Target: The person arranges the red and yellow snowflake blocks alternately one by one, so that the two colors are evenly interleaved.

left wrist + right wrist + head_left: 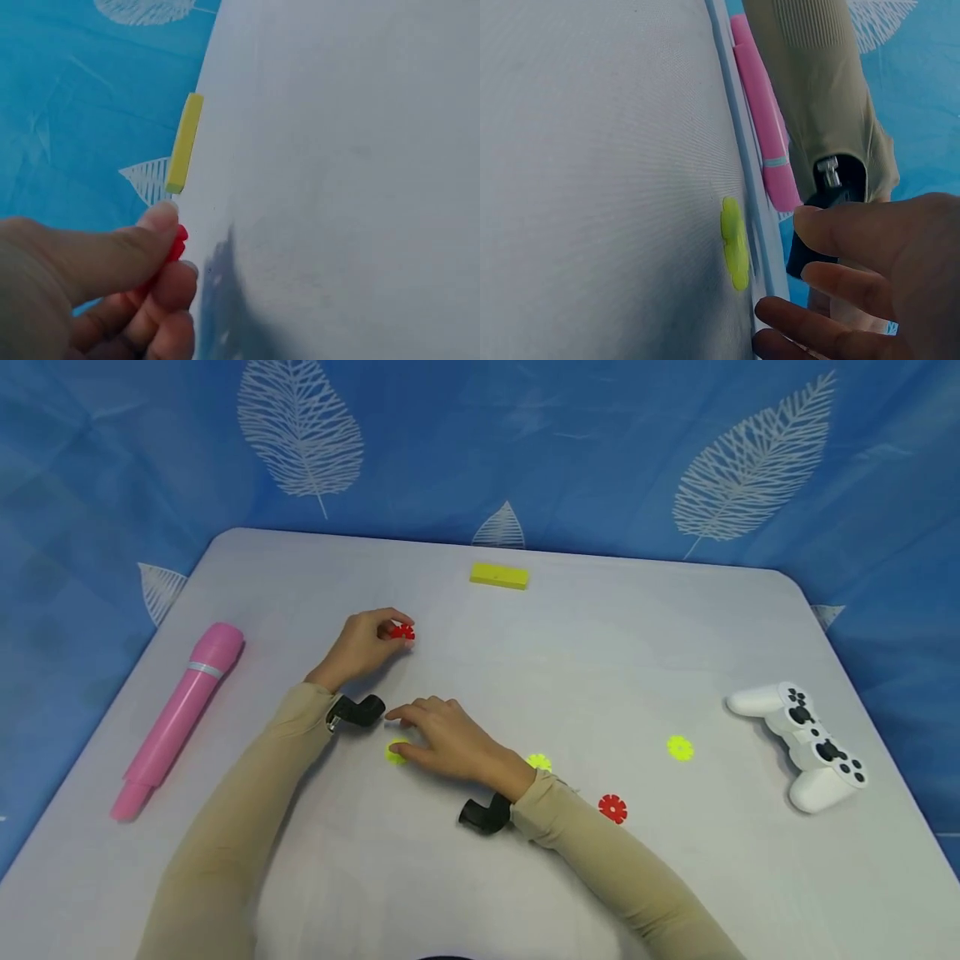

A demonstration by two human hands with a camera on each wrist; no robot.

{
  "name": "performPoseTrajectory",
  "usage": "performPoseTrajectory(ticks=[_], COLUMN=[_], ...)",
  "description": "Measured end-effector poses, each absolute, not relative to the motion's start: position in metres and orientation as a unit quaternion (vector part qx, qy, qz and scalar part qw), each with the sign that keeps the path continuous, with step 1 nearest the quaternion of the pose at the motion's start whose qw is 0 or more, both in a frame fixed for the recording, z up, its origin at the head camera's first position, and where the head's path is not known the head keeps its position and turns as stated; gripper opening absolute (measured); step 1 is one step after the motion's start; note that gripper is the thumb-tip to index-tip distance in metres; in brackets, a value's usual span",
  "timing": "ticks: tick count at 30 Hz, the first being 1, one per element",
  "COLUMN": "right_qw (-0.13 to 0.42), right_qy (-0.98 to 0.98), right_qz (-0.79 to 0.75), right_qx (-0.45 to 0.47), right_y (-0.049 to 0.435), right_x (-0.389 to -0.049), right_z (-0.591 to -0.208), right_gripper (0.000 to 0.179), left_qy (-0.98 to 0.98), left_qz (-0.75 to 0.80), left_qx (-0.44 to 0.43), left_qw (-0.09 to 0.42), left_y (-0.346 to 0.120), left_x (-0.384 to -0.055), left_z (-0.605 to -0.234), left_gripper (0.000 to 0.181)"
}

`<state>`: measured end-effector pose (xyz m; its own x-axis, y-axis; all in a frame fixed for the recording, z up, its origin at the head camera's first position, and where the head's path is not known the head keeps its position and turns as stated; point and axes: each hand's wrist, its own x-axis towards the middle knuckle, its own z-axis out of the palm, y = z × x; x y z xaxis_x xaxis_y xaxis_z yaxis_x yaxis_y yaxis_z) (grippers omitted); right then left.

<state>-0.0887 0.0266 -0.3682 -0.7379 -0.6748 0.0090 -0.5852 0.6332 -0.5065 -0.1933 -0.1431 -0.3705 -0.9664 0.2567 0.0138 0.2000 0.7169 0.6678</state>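
Observation:
Between thumb and fingers, my left hand (362, 645) pinches a red notched plastic disc (406, 632) left of the table's middle. Its edge pokes out red in the left wrist view, mostly covered by the fingers. My right hand (447, 742) hovers nearer the front with fingers loosely spread, holding nothing. A yellow-green notched disc (394, 757) lies flat by the right thumb, partly hidden in the head view. The right wrist view has this yellow-green disc (735, 244) apart from the fingertips (769, 309).
Near the right forearm lie a yellow-green disc (539, 762) and a red disc (612, 808). Another yellow-green disc (680, 748) is farther right, before a white game controller (802, 745). A pink microphone-shaped stick (180, 718) lies left, a yellow block (499, 576) at the back.

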Motion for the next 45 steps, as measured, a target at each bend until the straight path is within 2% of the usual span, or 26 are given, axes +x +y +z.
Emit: performPoseTrajectory(ticks=[8, 15, 25, 32, 39, 45], right_qw=[0.082, 0.077, 0.077, 0.071, 0.079, 0.065], right_qy=[0.899, 0.9, 0.898, 0.899, 0.901, 0.907], right_qz=[-0.244, -0.235, -0.236, -0.225, -0.217, -0.204], right_qx=[-0.354, -0.36, -0.362, -0.369, -0.366, -0.362], right_y=[0.026, 0.026, 0.026, 0.026, 0.025, 0.024], right_x=[-0.088, -0.088, -0.087, -0.086, -0.086, -0.084], right_z=[-0.369, -0.371, -0.371, -0.37, -0.37, -0.372], right_gripper=[0.036, 0.036, 0.036, 0.037, 0.038, 0.037], left_qy=[0.92, 0.931, 0.944, 0.95, 0.953, 0.948], left_qz=[0.369, 0.331, 0.299, 0.255, 0.248, 0.27], left_qx=[0.122, 0.145, 0.133, 0.179, 0.17, 0.161], left_qw=[0.054, 0.049, 0.044, 0.015, 0.038, 0.045], left_y=[-0.137, -0.137, -0.137, -0.142, -0.147, -0.148], left_x=[-0.218, -0.227, -0.219, -0.209, -0.205, -0.202], left_z=[-0.376, -0.382, -0.379, -0.381, -0.387, -0.389], left_gripper=[0.031, 0.035, 0.037, 0.044, 0.047, 0.042])
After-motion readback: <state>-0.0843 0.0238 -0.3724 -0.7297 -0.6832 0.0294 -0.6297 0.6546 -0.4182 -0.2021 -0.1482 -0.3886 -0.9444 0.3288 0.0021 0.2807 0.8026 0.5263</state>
